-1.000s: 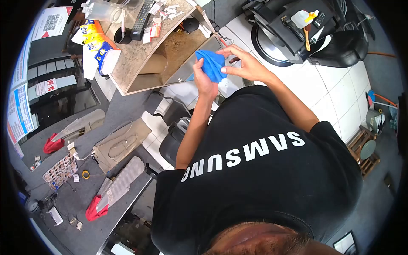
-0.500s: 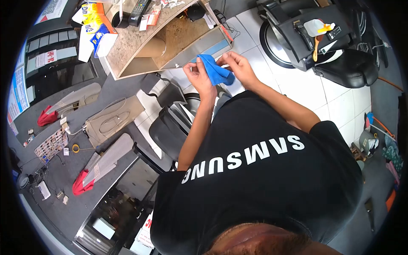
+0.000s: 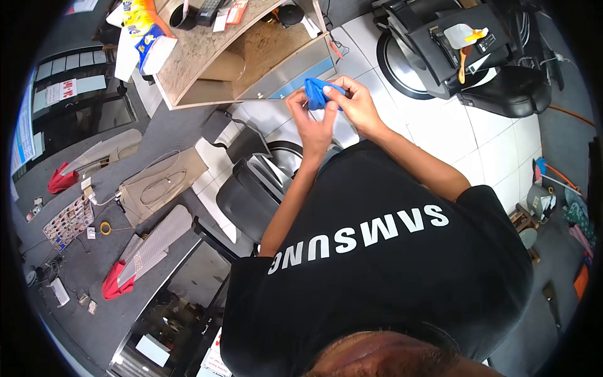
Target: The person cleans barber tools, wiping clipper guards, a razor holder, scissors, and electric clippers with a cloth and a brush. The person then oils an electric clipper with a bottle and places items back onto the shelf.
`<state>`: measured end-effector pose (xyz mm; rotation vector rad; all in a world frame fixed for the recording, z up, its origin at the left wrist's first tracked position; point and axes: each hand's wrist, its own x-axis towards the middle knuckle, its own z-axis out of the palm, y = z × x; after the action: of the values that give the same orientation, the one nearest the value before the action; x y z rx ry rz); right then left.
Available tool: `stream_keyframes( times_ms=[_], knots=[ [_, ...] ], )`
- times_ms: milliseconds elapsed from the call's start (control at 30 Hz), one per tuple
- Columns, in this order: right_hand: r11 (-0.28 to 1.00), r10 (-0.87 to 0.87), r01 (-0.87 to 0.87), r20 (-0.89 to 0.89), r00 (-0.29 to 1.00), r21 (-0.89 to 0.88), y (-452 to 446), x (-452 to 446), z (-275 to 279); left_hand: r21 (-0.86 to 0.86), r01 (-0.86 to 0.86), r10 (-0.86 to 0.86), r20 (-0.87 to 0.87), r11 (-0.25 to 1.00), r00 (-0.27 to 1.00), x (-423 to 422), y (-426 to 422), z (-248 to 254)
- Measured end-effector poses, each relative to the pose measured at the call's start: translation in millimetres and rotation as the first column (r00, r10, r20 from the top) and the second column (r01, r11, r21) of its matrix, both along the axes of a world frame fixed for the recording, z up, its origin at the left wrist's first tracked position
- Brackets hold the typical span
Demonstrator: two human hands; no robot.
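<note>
A small blue cloth [image 3: 315, 94], bunched and folded, is between my hands in front of my chest. Its folded top sticks up past my fingers. My left hand [image 3: 310, 122] has its bent fingers around the near left side of the cloth, with the thumb up beside it. The fingers of my right hand [image 3: 358, 108] pinch the right part, the thumb lying across the front. Some fingertips are hidden behind the cloth.
Ahead stands a wooden counter [image 3: 195, 60] with an open shelf, a yellow-and-blue packet [image 3: 141, 28] and a black cup [image 3: 183, 17] on it. Black salon chairs [image 3: 509, 91] stand at right and left [image 3: 242, 198]. A dark station at upper right bears an orange-handled brush [image 3: 463, 66].
The cloth has gone from hanging loosely to a tighter bunch. My right hand has closed in on it, and my left hand has shifted slightly right and nearer my body.
</note>
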<state>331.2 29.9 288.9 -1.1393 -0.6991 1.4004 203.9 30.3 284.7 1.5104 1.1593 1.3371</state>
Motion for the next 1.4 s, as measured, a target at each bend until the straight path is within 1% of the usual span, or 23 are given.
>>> stream_keyframes(
  times_ms=[100, 133, 233, 267, 367, 400, 533, 633, 667, 733, 833, 867, 967, 1067, 1133, 1167, 1200, 1233, 1267, 1300, 1333, 1367, 1400],
  knots=[
    [1.000, 0.014, -0.014, -0.018, 1.000, -0.026, -8.6, -14.3, 13.3, -0.089, 0.004, -0.005, -0.011, 0.996, 1.000, -7.3, -0.6, -2.9],
    [0.999, 0.018, -0.019, -0.035, 0.999, -0.036, -10.1, -15.2, 14.0, -0.142, 0.023, -0.016, 0.054, 0.990, 0.998, -12.5, 1.5, -5.1],
    [0.995, 0.016, -0.019, -0.034, 0.999, -0.099, -12.2, -20.5, 21.6, 0.004, -0.058, 0.058, -0.214, 0.998, 0.975, -34.4, 8.3, -13.5],
    [0.994, -0.007, 0.003, -0.037, 0.999, -0.112, -13.0, -24.2, 29.1, 0.003, -0.172, 0.172, -0.083, 0.985, 0.982, -32.6, 4.1, -13.1],
    [0.990, -0.039, 0.035, -0.025, 0.999, -0.136, -15.1, -32.1, 31.7, 0.071, -0.305, 0.312, -0.146, 0.950, 0.939, -44.3, 0.0, -13.6],
    [0.990, -0.039, 0.036, -0.017, 0.999, -0.135, -15.3, -34.0, 32.6, -0.003, -0.257, 0.255, -0.087, 0.966, 0.963, -48.7, -1.5, -14.1],
    [0.987, -0.112, 0.104, -0.057, 0.992, -0.124, -13.3, -51.8, 47.9, -0.014, -0.315, 0.314, -0.036, 0.949, 0.949, -50.6, -9.3, -4.4],
    [0.996, -0.059, 0.062, 0.043, 0.997, -0.063, -13.0, -54.8, 38.3, -0.014, -0.396, 0.393, -0.091, 0.918, 0.915, -54.0, -1.9, -8.9],
    [0.997, -0.048, 0.051, 0.065, 0.997, -0.057, -11.7, -56.5, 37.5, -0.259, -0.301, 0.322, 0.043, 0.918, 0.946, -56.1, 0.0, -7.2],
    [0.998, -0.026, 0.032, 0.106, 0.994, -0.051, -11.8, -61.1, 38.0, -0.643, 0.022, 0.255, 0.334, 0.765, 0.907, -63.3, 0.6, -0.6],
    [1.000, 0.013, -0.006, 0.264, 0.965, -0.026, -6.6, -59.2, 44.0, -0.543, 0.307, 0.041, 0.536, 0.782, 0.843, -68.9, 3.1, 10.8],
    [0.994, -0.078, 0.051, 0.323, 0.943, 0.093, -0.8, -56.6, 35.4, -0.505, 0.372, 0.004, 0.597, 0.778, 0.802, -72.2, 5.8, 10.9],
    [0.968, -0.185, 0.025, 0.645, 0.742, 0.249, 17.8, -21.1, 24.9, -0.482, 0.316, 0.021, 0.573, 0.817, 0.819, -92.9, 17.0, 18.3],
    [0.968, -0.140, -0.078, 0.770, 0.623, 0.239, 39.3, 37.6, 26.7, -0.409, 0.115, -0.044, 0.178, 0.905, 0.983, -132.9, 37.5, 11.3],
    [0.968, 0.077, -0.237, 0.809, 0.583, 0.078, 50.7, 81.5, 44.9, -0.386, 0.078, -0.120, -0.086, 0.919, 0.989, -159.5, 59.1, 12.5],
    [0.951, 0.178, -0.311, 0.821, 0.543, -0.001, 53.4, 95.6, 56.3, -0.385, 0.085, -0.187, -0.234, 0.919, 0.954, -172.0, 69.3, 19.9],
    [0.922, 0.165, -0.383, 0.842, 0.513, 0.053, 55.0, 102.4, 66.7, -0.385, 0.092, -0.247, -0.375, 0.918, 0.893, -178.9, 77.7, 28.1],
    [0.885, 0.145, -0.454, 0.863, 0.483, 0.106, 58.6, 109.5, 78.8, -0.275, 0.174, -0.285, -0.443, 0.946, 0.850, -179.2, 85.9, 38.8],
    [0.840, 0.234, -0.542, 0.887, 0.399, 0.023, 64.7, 120.5, 96.1, -0.169, 0.261, -0.311, -0.514, 0.950, 0.799, -178.0, 93.1, 52.2],
    [0.818, 0.355, -0.537, 0.915, 0.190, -0.206, 69.7, 119.5, 132.4, -0.069, 0.351, -0.323, -0.584, 0.934, 0.745, -177.3, 99.4, 63.5],
    [0.799, 0.356, -0.551, 0.928, 0.111, -0.241, 74.2, 119.4, 159.0, 0.002, 0.433, -0.323, -0.664, 0.901, 0.675, -176.3, 109.7, 70.1],
    [0.780, 0.355, -0.561, 0.934, 0.031, -0.277, 77.1, 120.1, 177.1, 0.036, 0.441, -0.298, -0.687, 0.897, 0.663, -172.2, 112.9, 85.8],
    [0.810, 0.220, -0.561, 0.975, 0.023, -0.169, 76.1, 124.6, 184.3, 0.066, 0.448, -0.274, -0.709, 0.891, 0.650, -167.0, 116.0, 105.4]
  ],
)
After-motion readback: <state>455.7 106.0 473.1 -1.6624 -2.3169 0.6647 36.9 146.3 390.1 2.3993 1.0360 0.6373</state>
